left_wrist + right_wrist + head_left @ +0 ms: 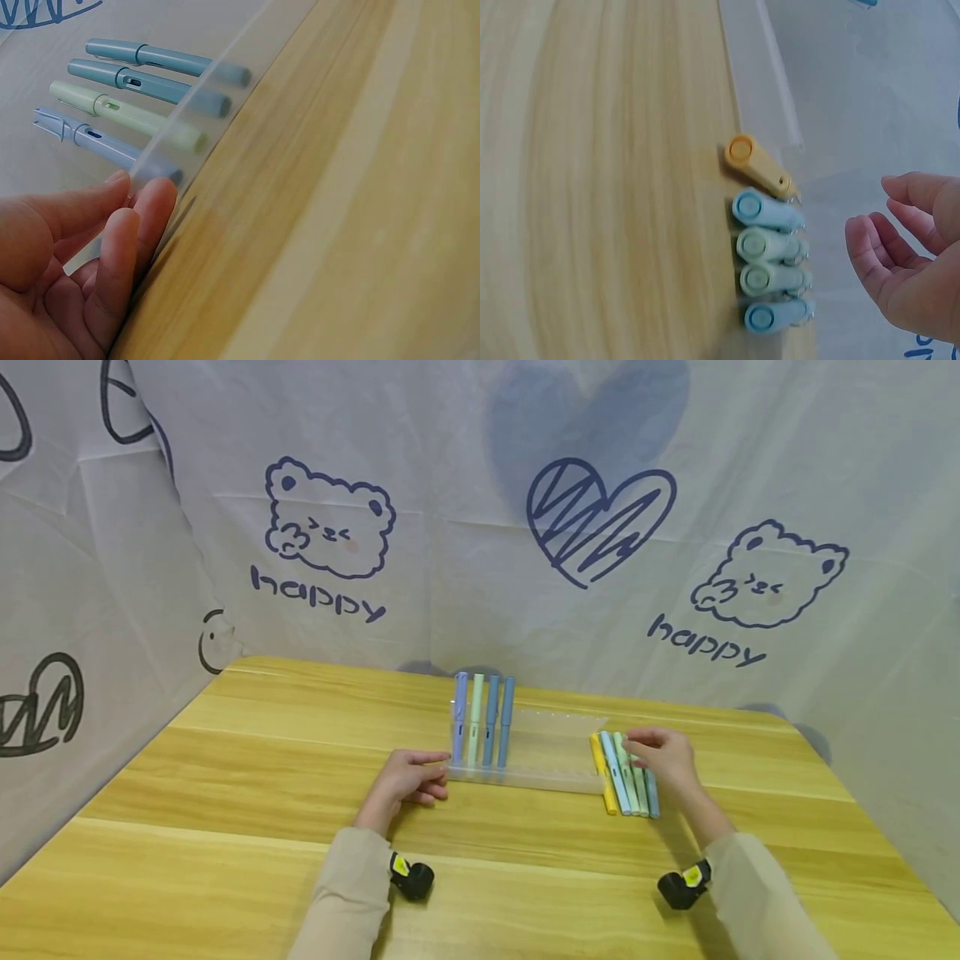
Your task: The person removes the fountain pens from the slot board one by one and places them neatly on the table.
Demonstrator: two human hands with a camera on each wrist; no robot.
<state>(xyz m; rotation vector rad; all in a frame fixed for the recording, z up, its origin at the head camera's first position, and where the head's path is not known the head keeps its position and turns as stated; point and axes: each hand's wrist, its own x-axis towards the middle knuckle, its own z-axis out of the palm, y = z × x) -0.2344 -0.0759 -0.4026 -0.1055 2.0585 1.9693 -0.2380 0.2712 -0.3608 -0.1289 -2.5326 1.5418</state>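
Left hand pinching left front corner of clear stand. Right hand hovering, grasping nothing, near five loose pens lying at stand's right end. Farther, four upright pens occupying stand's left part; printed cloth hanging behind.

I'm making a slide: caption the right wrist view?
Right-hand fingers near five pens lying side by side, the yellow pen outermost.

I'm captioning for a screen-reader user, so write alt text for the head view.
A person's left hand holds the left corner of a clear rack with four pens lined up in it; the right hand hovers near five more pens at the rack's right end. The rack sits on a wooden table before a pale cloth.
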